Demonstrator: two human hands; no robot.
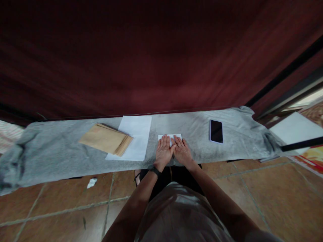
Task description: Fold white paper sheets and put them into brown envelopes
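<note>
Both of my hands lie flat, side by side, on a small folded white paper (169, 137) that rests on a grey cloth (191, 126) covering a long narrow surface. My left hand (163, 151) has its fingers stretched out over the paper's left part, and a dark band sits on that wrist. My right hand (181, 150) presses flat on the right part, fingers spread and touching the left hand. Only the far edge of the paper shows beyond my fingertips.
A stack of white sheets (135, 141) lies to the left with several brown envelopes (106, 138) on top. A dark phone (216, 131) lies to the right. A dark red curtain (151, 60) hangs behind. Tiled floor (252, 188) runs below, with a white scrap (92, 183).
</note>
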